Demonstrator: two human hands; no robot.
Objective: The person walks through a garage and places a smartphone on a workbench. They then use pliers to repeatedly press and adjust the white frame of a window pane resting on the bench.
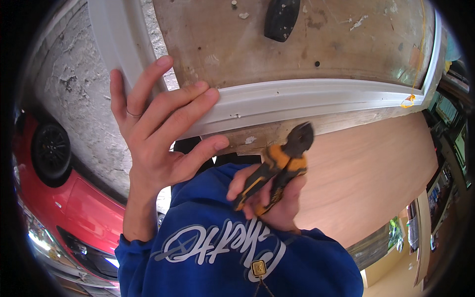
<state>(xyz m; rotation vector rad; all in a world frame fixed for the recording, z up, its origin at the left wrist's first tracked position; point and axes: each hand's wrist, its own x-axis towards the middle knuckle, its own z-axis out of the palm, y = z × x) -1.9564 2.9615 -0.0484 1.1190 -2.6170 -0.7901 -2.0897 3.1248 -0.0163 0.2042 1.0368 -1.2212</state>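
Observation:
My left hand [161, 121] lies over the near left corner of a white frame [307, 96], its fingers spread and the fingertips touching the profile. In my right hand [284, 210] is a pair of black and orange cutting pliers [283, 161], gripped by the handles. The jaws of the pliers point away from me, just short of the frame's near bar, and seem apart from it. Whether the jaws are parted is hard to see. A small yellow tie [408, 102] hangs at the frame's near right corner.
Beneath the frame lies a stained brown board [237, 54], with a black tool-like object [282, 20] on it. A smooth wooden panel [371, 173] spreads to the right. Shelves [445, 183] stand at the far right. A red car [94, 208] is at the left, beside rough concrete ground [74, 74].

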